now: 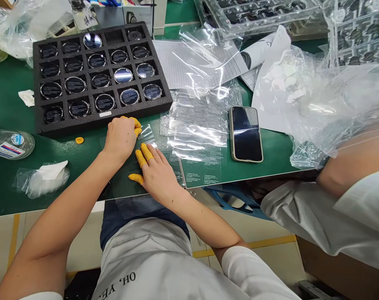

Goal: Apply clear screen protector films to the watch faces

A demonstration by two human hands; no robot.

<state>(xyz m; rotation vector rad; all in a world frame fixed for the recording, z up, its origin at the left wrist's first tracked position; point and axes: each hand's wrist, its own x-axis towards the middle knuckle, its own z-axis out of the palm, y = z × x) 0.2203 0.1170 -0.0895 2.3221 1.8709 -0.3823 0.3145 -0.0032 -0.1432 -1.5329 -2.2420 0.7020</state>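
One clear bottle (8,143) lies on its side at the far left edge of the green mat (8,108), and a bagged white wad (42,179) sits just in front of it. A loose yellow finger cot (79,140) rests on the mat, just in front of the black foam tray (71,124). Most of the tray's cells hold round glass discs (75,84). The left hand (120,135) is near the tray's front right corner, back up, with its cot-covered fingertips (135,122) bent down onto the far edge of a clear film (147,134). I cannot tell whether it pinches the film. The right hand (158,173) is just beside it, unclenched, with fingers spread flat on the same film near the table's front edge. To the right lie a stack of clear sleeves (198,129) and then a phone (245,133), face up with a dark screen. At the far right, a co-worker's arm (348,166) reaches under a crumpled plastic bag (317,104).
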